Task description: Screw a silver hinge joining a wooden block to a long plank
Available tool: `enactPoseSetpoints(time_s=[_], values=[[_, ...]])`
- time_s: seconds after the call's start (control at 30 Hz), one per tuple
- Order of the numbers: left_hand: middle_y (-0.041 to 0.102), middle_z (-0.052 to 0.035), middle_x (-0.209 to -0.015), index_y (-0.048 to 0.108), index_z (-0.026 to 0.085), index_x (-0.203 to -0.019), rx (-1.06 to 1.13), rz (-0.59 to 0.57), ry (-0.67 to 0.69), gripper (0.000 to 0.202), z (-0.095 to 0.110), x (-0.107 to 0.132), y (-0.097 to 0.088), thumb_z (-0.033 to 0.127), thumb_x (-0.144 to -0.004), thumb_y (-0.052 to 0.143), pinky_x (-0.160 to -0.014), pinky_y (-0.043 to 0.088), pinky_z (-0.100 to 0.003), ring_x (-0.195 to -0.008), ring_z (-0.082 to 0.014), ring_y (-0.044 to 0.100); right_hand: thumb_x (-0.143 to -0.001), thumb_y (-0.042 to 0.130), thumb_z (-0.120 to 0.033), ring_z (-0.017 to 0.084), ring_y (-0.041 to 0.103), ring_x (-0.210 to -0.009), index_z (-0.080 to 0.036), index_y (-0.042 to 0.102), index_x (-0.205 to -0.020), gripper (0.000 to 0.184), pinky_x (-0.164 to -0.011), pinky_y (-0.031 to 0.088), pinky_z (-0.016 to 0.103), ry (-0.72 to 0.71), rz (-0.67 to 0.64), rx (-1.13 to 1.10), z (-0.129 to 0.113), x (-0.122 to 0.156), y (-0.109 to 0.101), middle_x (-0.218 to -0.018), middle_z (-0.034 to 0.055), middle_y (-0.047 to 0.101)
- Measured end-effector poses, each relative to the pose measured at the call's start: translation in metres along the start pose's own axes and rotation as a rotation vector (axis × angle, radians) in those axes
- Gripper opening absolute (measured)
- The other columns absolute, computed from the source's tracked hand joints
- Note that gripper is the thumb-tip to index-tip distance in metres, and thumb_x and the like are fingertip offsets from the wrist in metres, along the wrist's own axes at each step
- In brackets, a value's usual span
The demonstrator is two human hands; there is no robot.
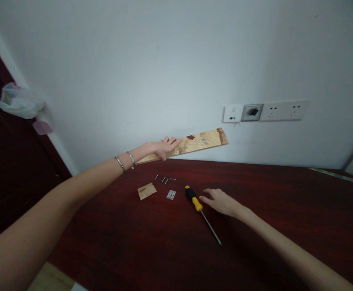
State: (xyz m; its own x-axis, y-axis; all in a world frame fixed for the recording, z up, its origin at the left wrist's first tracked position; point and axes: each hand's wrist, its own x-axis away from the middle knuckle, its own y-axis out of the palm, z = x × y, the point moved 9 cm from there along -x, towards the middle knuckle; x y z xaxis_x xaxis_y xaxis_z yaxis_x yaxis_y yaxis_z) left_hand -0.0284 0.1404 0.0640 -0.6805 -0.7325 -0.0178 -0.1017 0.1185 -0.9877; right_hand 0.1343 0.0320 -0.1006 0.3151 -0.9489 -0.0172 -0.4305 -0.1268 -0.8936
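Against the wall side of the table, my left hand (166,146) grips a long, narrow wooden board (205,140) across its width. Its thumb lies at the lower edge and the fingers reach over the upper one. The board slopes, its right end higher than its left. My right hand (220,201), empty and with fingers apart, is just right of a yellow and black screwdriver (198,205). The screwdriver's tip points toward the near right. Left of it lie a small metal hinge (171,195), a small wooden piece (146,191) and several screws (165,180).
The dark red table (140,250) meets a white wall (140,72) at the back. Sockets and switches (265,112) sit on the wall at right. A white plastic bag (20,101) hangs by a dark door (22,161) at left.
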Motion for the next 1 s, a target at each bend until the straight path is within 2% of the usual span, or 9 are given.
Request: enactPoseSetpoints(time_s=[0.1, 0.2, 0.33, 0.47, 0.6, 0.7, 0.77, 0.93, 1.0], values=[[0.032, -0.0160, -0.145, 0.012, 0.016, -0.148, -0.007, -0.017, 0.010, 0.119, -0.013, -0.002, 0.022, 0.006, -0.041, 0.064, -0.101, 0.031, -0.036, -0.126, -0.0361, 0.032, -0.087, 0.043, -0.046, 0.026, 0.065, -0.092, -0.012, 0.062, -0.116, 0.049, -0.074, 0.046, 0.030, 0.016, -0.017, -0.041, 0.014, 0.005, -0.009, -0.098, 0.0149, 0.070], [0.032, -0.0187, -0.144, 0.010, 0.012, -0.148, -0.026, -0.052, -0.011, 0.120, -0.033, -0.007, 0.046, 0.007, -0.041, 0.064, -0.099, 0.034, -0.035, -0.126, -0.0370, 0.032, -0.086, 0.046, -0.044, 0.023, 0.066, -0.079, -0.010, 0.061, -0.119, 0.049, -0.065, 0.045, 0.027, 0.021, -0.041, -0.085, 0.020, 0.008, -0.009, -0.086, 0.0114, 0.071], [0.029, -0.0205, -0.145, 0.002, 0.011, -0.147, -0.077, -0.158, -0.088, 0.122, -0.066, -0.014, 0.081, 0.014, -0.045, 0.068, -0.098, 0.036, -0.037, -0.127, -0.0383, 0.031, -0.086, 0.047, -0.042, 0.019, 0.064, -0.071, -0.012, 0.059, -0.121, 0.048, -0.061, 0.042, 0.026, 0.009, -0.109, -0.106, 0.013, 0.013, 0.003, -0.079, 0.0074, 0.071], [0.027, -0.0238, -0.144, -0.002, 0.008, -0.146, -0.136, -0.271, -0.112, 0.119, -0.090, -0.016, 0.116, 0.015, -0.049, 0.066, -0.096, 0.038, -0.043, -0.128, -0.0411, 0.030, -0.085, 0.046, -0.048, 0.020, 0.064, -0.074, -0.016, 0.059, -0.121, 0.049, -0.064, 0.042, 0.027, -0.013, -0.112, -0.085, -0.002, 0.015, 0.007, -0.087, 0.0075, 0.069], [0.029, -0.0213, -0.144, 0.000, 0.013, -0.147, -0.149, -0.297, -0.102, 0.115, -0.098, -0.021, 0.141, 0.012, -0.050, 0.062, -0.095, 0.039, -0.044, -0.127, -0.0401, 0.032, -0.085, 0.045, -0.051, 0.022, 0.062, -0.080, -0.017, 0.057, -0.123, 0.052, -0.069, 0.043, 0.030, -0.042, -0.115, -0.060, -0.012, 0.010, 0.012, -0.093, 0.0088, 0.066], [0.028, -0.0212, -0.145, 0.004, 0.014, -0.148, -0.172, -0.304, -0.088, 0.112, -0.099, -0.026, 0.156, 0.010, -0.050, 0.060, -0.095, 0.039, -0.046, -0.126, -0.0407, 0.033, -0.083, 0.047, -0.050, 0.024, 0.061, -0.088, -0.014, 0.053, -0.126, 0.057, -0.077, 0.042, 0.034, -0.053, -0.081, -0.034, -0.013, 0.003, 0.016, -0.107, 0.0132, 0.061], [0.029, -0.0223, -0.144, 0.008, 0.014, -0.148, -0.187, -0.309, -0.076, 0.110, -0.099, -0.031, 0.164, 0.009, -0.051, 0.059, -0.094, 0.039, -0.047, -0.125, -0.0419, 0.034, -0.082, 0.049, -0.048, 0.024, 0.060, -0.089, -0.013, 0.054, -0.124, 0.055, -0.079, 0.042, 0.034, -0.048, -0.056, -0.031, -0.013, -0.001, 0.018, -0.110, 0.0144, 0.059], [0.033, -0.0235, -0.142, 0.014, 0.012, -0.147, -0.191, -0.301, -0.059, 0.106, -0.103, -0.043, 0.177, 0.010, -0.052, 0.060, -0.091, 0.039, -0.047, -0.122, -0.0419, 0.037, -0.078, 0.054, -0.040, 0.018, 0.060, -0.071, -0.017, 0.061, -0.094, 0.029, -0.060, 0.038, 0.026, -0.019, -0.070, -0.082, -0.016, -0.009, 0.023, -0.086, 0.0074, 0.065], [0.036, -0.0220, -0.141, 0.016, 0.014, -0.147, -0.174, -0.288, -0.054, 0.104, -0.107, -0.049, 0.182, 0.012, -0.053, 0.061, -0.089, 0.041, -0.045, -0.119, -0.0401, 0.040, -0.077, 0.054, -0.037, 0.016, 0.060, -0.066, -0.017, 0.061, -0.089, 0.024, -0.056, 0.036, 0.024, 0.005, -0.088, -0.117, -0.017, -0.012, 0.026, -0.080, 0.0059, 0.066]])
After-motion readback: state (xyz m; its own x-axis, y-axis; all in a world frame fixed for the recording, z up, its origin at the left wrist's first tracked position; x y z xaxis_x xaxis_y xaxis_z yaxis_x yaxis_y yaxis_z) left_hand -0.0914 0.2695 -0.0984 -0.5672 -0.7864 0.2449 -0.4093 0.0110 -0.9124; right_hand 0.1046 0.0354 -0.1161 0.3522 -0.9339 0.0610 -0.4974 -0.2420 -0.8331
